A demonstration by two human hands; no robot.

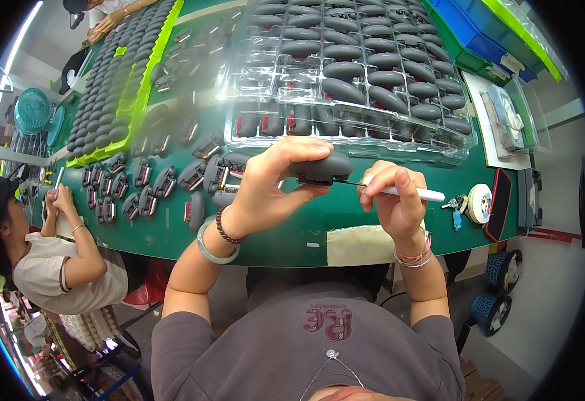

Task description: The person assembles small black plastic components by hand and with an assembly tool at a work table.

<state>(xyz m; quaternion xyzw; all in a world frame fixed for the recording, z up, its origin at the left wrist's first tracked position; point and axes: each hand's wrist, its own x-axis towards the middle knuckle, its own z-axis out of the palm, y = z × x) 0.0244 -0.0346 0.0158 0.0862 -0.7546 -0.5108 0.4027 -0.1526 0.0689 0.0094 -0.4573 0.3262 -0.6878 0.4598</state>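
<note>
Fingers of the left hand (265,190) are closed around a dark-grey, rounded plastic device (336,165) above the green worktop (282,234); a white-handled tool (430,194) with a thin dark shaft is pinched by fingers of the right hand (397,200), its tip set at the device's edge.

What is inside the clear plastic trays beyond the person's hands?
The clear plastic trays hold rows of rounded grey parts in separate pockets, some showing red. Whatever lies beneath those parts is covered, and the left hand hides a bit of the front edge.
</note>
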